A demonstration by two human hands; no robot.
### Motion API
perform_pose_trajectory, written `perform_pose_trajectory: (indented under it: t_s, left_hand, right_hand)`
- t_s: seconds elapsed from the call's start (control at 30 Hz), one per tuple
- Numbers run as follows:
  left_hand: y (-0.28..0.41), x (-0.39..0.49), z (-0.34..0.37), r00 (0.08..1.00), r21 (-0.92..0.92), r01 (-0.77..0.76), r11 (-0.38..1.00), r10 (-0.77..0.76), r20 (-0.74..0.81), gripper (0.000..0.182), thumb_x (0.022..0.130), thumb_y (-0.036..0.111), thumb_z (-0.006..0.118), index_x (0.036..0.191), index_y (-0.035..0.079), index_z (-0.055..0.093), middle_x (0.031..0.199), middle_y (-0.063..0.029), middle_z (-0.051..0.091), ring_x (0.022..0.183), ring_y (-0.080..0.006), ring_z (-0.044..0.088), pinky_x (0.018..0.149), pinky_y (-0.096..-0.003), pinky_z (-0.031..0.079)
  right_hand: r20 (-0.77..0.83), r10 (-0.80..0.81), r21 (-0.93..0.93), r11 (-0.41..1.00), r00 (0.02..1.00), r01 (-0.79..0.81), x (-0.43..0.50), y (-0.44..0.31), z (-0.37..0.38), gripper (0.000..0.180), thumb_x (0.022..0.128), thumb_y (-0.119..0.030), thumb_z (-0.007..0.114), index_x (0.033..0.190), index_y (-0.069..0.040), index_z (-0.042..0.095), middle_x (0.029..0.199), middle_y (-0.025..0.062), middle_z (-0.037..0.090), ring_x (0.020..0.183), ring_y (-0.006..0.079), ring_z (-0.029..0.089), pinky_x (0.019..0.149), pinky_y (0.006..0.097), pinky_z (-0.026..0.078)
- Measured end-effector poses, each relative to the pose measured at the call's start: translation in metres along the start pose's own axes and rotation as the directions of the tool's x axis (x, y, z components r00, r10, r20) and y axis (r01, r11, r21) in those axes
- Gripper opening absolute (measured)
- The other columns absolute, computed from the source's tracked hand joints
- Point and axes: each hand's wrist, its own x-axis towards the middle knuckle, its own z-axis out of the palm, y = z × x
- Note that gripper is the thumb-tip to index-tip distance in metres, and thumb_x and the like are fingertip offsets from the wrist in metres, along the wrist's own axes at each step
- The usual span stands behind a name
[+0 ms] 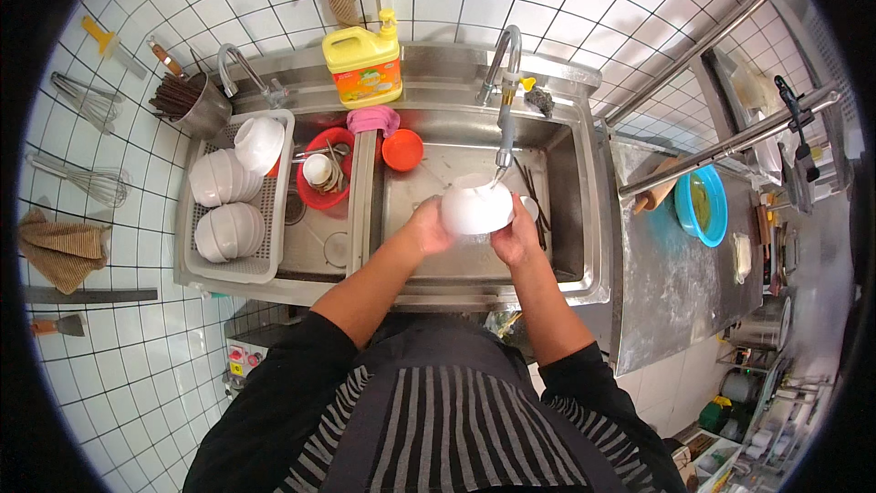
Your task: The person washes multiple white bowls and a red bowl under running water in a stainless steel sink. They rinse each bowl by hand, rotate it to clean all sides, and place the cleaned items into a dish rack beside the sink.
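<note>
A white bowl (477,209) is held between my two hands, tilted under the running right faucet (506,116). My left hand (431,227) grips its left side, and my right hand (517,233) grips its right side. Water from the spout strikes the bowl. Below lies the right basin of the stainless steel sink (417,257), with several dark chopsticks (532,188) along its right side. A small white dish (529,208) shows partly behind my right hand. An orange-red bowl (402,150) sits in the basin's far left corner.
Stacked white bowls (229,231) fill a white plastic drying basket (274,246) over the left basin. Beside it, a red basin (326,200) holds a white cup and utensils. A yellow detergent jug (363,65) and pink cloth (373,120) are behind. Rightward stands a metal worktable (674,301) with a blue basin (718,205).
</note>
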Motion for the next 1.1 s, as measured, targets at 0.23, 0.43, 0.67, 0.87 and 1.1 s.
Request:
perform_pose_trajectory:
  t_s: [0.23, 0.43, 0.67, 0.87, 1.1]
  left_hand:
    - [0.006, -0.01, 0.001, 0.986, 0.036, -0.029, 0.999, 0.023, 0.166, 0.056, 0.11, 0.045, 0.027, 0.135, 0.002, 0.052, 0.131, -0.0113, 0.064, 0.121, -0.0248, 0.062, 0.105, -0.0404, 0.05]
    - [0.003, -0.03, 0.006, 0.937, 0.176, -0.009, 0.984, -0.053, 0.344, 0.078, 0.102, 0.069, 0.023, 0.147, 0.009, 0.043, 0.145, -0.0101, 0.055, 0.135, -0.027, 0.053, 0.114, -0.0491, 0.038]
    - [-0.001, -0.008, -0.013, 0.991, 0.23, 0.025, 0.973, -0.055, 0.124, 0.079, 0.1, 0.073, 0.022, 0.15, 0.015, 0.043, 0.147, -0.0071, 0.054, 0.138, -0.0263, 0.048, 0.115, -0.0517, 0.035]
    - [-0.006, 0.005, -0.023, 0.994, -0.006, 0.101, 0.995, -0.1, 0.048, 0.07, 0.103, 0.065, 0.023, 0.148, 0.016, 0.047, 0.144, -0.0056, 0.056, 0.133, -0.0255, 0.053, 0.113, -0.0468, 0.039]
    - [0.002, 0.008, -0.03, 0.997, -0.151, 0.07, 0.986, -0.067, 0.03, 0.065, 0.105, 0.056, 0.031, 0.138, 0.005, 0.052, 0.136, -0.0101, 0.06, 0.126, -0.0242, 0.056, 0.111, -0.0417, 0.042]
  right_hand:
    - [-0.187, 0.172, 0.009, 0.985, 0.967, -0.174, 0.04, 0.025, -0.052, 0.032, 0.105, -0.036, 0.054, 0.123, -0.012, 0.063, 0.112, 0.0, 0.073, 0.096, 0.0154, 0.072, 0.085, 0.0333, 0.061]
    - [0.062, 0.127, -0.064, 0.99, 0.99, -0.123, 0.021, 0.005, -0.038, 0.064, 0.105, -0.06, 0.034, 0.138, -0.01, 0.056, 0.135, 0.0069, 0.063, 0.125, 0.0267, 0.06, 0.106, 0.0469, 0.047]
    - [0.172, 0.11, -0.358, 0.933, 0.979, -0.042, 0.001, -0.029, -0.008, 0.088, 0.101, -0.072, 0.023, 0.142, 0.001, 0.05, 0.141, 0.0154, 0.058, 0.132, 0.0299, 0.053, 0.112, 0.0483, 0.039]
    - [0.241, 0.179, -0.418, 0.906, 0.954, -0.064, -0.014, -0.03, 0.008, 0.086, 0.103, -0.068, 0.024, 0.139, 0.005, 0.05, 0.134, 0.0151, 0.062, 0.124, 0.0258, 0.059, 0.107, 0.041, 0.044]
    - [0.281, 0.214, -0.023, 0.976, 0.935, -0.216, 0.0, -0.029, -0.026, 0.07, 0.105, -0.06, 0.034, 0.126, 0.003, 0.058, 0.108, 0.0111, 0.072, 0.099, 0.0216, 0.069, 0.09, 0.0358, 0.056]
